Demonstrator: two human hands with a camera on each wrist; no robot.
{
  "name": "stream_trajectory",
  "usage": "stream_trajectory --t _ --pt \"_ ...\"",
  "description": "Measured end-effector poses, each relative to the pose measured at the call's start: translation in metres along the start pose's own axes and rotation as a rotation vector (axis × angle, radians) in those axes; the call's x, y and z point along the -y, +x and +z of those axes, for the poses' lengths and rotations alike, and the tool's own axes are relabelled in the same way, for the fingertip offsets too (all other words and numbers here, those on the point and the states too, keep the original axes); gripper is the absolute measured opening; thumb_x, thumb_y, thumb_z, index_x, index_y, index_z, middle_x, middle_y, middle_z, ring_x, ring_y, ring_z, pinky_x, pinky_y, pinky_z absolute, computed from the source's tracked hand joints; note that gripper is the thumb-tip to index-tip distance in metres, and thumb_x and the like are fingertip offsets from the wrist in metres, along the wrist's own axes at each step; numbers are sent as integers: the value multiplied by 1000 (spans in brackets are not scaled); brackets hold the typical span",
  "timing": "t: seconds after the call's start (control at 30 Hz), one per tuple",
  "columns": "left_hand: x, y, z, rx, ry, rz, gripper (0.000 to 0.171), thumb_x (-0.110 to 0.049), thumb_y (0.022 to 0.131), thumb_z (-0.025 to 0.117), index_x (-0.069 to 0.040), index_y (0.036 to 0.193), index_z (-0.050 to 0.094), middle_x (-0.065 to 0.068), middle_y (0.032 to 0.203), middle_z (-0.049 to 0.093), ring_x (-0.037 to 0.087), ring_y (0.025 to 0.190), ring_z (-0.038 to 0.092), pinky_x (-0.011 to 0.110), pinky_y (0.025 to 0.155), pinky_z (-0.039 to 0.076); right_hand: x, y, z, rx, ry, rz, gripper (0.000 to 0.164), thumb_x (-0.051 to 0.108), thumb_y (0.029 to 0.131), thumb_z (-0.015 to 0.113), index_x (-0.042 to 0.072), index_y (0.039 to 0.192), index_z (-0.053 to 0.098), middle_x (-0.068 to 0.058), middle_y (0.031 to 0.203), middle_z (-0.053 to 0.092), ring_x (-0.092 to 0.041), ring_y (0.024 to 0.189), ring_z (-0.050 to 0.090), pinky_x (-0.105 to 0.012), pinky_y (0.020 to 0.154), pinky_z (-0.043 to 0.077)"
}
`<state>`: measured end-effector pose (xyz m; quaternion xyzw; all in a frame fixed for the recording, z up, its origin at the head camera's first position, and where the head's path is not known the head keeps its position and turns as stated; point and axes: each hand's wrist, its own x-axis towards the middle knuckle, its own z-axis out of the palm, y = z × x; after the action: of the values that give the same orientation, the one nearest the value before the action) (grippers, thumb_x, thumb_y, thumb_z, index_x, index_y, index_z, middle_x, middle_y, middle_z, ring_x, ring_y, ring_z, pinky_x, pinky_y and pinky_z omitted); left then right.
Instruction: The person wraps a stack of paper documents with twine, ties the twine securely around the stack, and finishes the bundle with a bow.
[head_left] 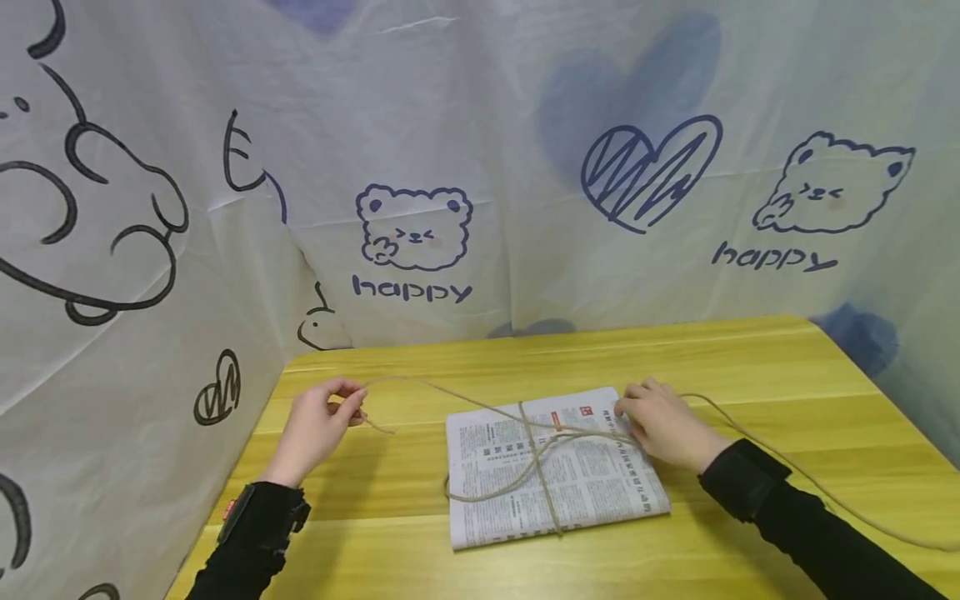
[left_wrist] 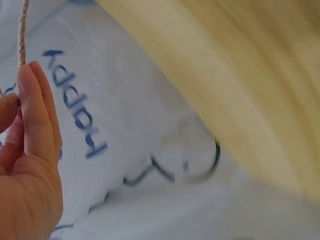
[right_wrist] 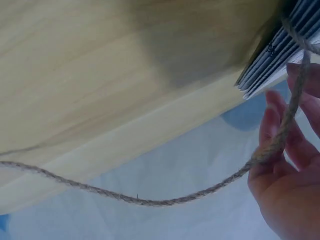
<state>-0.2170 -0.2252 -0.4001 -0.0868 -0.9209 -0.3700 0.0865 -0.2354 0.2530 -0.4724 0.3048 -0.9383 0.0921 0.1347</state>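
Note:
A folded stack of newspapers (head_left: 600, 492) lies on the table, with jute rope (head_left: 480, 500) looped around it both ways, the strands crossing on top. Off to its left, my left hand (head_left: 322, 425) pinches the rope near one end, between thumb and fingertips; a short tail hangs below. In the left wrist view the rope (left_wrist: 22, 42) rises from those fingertips. My right hand (head_left: 667, 425) is at the stack's right edge, its curled fingers holding the rope (right_wrist: 150, 202) where it wraps the edge. Folded layers of newspaper (right_wrist: 270, 62) show beside these fingers.
The yellow wood-grain table (head_left: 405, 567) runs back to a white curtain (head_left: 487, 108) printed with bears and hearts, which also stands close on the left. A long free length of rope (head_left: 810, 477) trails from the right hand across the table's right side.

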Motion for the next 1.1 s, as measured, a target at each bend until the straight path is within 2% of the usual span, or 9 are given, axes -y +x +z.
stream_trajectory --t 0.13,0.33,0.43,0.6,0.73,0.87,0.93,1.0,1.1 --pt "-10 4 17 66 -226 -88 21 -11 104 55 4 116 65 24 109 64 22 86 74 22 78 60 -2 3 1 36 21 9 14 -1 85 75 10 93 72 -2 83 67 -13 72 57 -33 68 49" --pt "-20 10 49 145 -380 -169 22 -11 103 57 6 116 64 21 110 63 17 87 73 25 81 60 -5 8 1 114 96 69 11 -1 90 68 9 93 68 -5 82 69 -11 68 56 -31 64 49" --pt "-21 11 66 160 -372 -187 21 -10 102 60 7 113 66 19 104 64 19 85 74 30 80 61 -5 9 1 129 105 84 9 1 90 66 9 93 66 -4 79 67 -11 66 53 -30 63 47" --pt "-22 11 89 122 -308 -162 13 -6 97 66 6 99 69 16 91 67 28 77 75 32 71 62 -1 10 -2 103 125 103 4 4 93 64 7 95 67 -2 80 63 -9 67 49 -28 62 44" --pt "-26 11 103 132 -267 -131 9 -7 95 68 2 93 71 13 87 69 27 76 72 25 66 58 10 7 -7 73 241 68 5 17 97 66 12 97 68 4 83 61 -7 69 49 -25 64 43" --pt "-30 11 113 145 -249 -119 7 -8 95 69 -2 91 72 10 85 70 20 72 69 21 62 52 26 4 -10 216 421 -59 26 43 94 71 18 100 66 7 83 58 -3 70 48 -21 66 42" --pt "-31 11 118 148 -264 -120 7 -7 94 69 -1 90 71 11 85 69 18 70 69 21 60 52 33 3 -11 302 485 -107 31 47 91 72 18 100 65 6 80 58 0 67 44 -20 64 40" --pt "-32 11 122 155 -277 -129 7 -7 94 70 -1 90 71 11 84 68 16 68 69 21 58 52 38 2 -12 350 518 -135 26 40 91 74 17 99 65 4 77 57 2 64 42 -19 64 39" --pt "-32 11 127 177 -278 -135 9 -7 93 70 0 89 70 10 83 67 13 67 68 22 59 54 41 2 -12 368 519 -144 12 24 93 74 17 96 65 6 73 56 3 61 40 -18 62 39"
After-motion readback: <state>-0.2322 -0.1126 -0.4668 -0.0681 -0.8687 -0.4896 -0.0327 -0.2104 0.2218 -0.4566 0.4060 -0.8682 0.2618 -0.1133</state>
